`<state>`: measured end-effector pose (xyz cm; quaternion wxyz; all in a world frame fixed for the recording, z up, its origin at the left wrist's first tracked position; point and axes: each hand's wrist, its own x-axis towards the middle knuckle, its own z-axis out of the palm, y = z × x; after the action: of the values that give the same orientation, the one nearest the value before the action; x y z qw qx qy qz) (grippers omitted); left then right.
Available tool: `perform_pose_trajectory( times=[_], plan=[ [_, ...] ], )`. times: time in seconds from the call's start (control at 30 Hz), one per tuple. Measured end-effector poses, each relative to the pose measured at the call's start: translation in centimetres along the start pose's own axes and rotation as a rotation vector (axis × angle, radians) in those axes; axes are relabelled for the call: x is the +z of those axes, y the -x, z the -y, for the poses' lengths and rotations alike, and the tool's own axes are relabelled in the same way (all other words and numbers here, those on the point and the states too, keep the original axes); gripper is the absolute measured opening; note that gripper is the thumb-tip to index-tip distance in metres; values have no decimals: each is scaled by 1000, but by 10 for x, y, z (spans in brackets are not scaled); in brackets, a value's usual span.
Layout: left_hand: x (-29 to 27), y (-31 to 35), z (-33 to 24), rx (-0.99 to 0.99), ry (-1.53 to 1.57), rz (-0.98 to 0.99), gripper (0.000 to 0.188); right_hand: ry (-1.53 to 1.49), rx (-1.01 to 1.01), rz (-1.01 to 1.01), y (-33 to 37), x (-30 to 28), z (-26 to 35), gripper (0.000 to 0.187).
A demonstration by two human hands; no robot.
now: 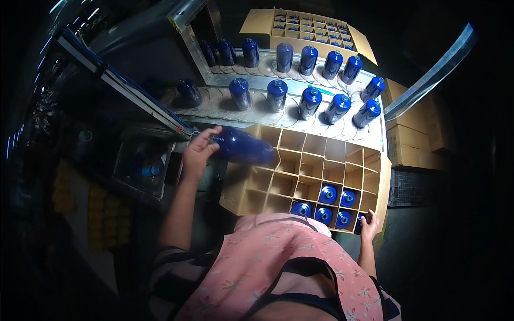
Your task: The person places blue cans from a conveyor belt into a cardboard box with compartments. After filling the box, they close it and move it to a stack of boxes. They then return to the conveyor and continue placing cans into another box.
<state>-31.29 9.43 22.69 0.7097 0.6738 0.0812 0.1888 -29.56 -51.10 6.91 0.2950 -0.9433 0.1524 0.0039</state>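
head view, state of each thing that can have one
left hand: gripping the held bottle by its neck end
held bottle: tilted nearly sideways
right hand: at the near carton corner, grip unclear
near carton: open, partly filled
far carton: open, holding bottles
conveyor bottles: upright
conveyor: motion unclear

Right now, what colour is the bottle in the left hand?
The bottle in the left hand is deep blue; the head view shows it best.
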Motion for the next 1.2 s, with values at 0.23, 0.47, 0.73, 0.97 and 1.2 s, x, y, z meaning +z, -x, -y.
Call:
perform_pose_trajectory(
  times=[0.23,0.47,0.73,0.97,1.2],
  plan=[
    [-54,-161,38,118,-173,-337,35,-38,130,-122,20,-2,-1,50],
    [-77,-280,159,19,-371,-326,36,116,2,-13,20,5,20,38],
    [-37,-306,199,78,-693,-256,38,200,149,107,-1,14,43,40],
    [113,-179,152,83,-433,167,21,51,301,150,-16,24,38,43],
    [284,-24,183,263,-568,1210,45,-42,338,120,-13,28,31,39]
  ],
)
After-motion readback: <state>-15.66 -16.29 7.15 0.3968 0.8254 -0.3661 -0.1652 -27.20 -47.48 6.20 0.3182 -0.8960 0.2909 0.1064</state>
